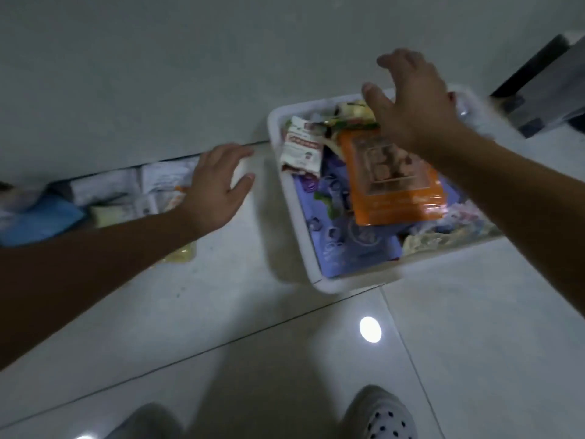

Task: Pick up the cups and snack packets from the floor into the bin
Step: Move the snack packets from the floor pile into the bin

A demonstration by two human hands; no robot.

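Right hand (pixel 408 103): fingers spread, nothing held, poised over orange snack packet (pixel 392 182) in white bin (pixel 297 229) | left hand (pixel 218 185): fingers spread, nothing held, beside floor packets (pixel 158 182).

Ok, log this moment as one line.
left hand: open, near loose white packets | right hand: open, above white bin | orange packet: in bin

Bare forearms (pixel 95 264), and pale grey clogs (pixel 380 413), the right one dotted with holes.
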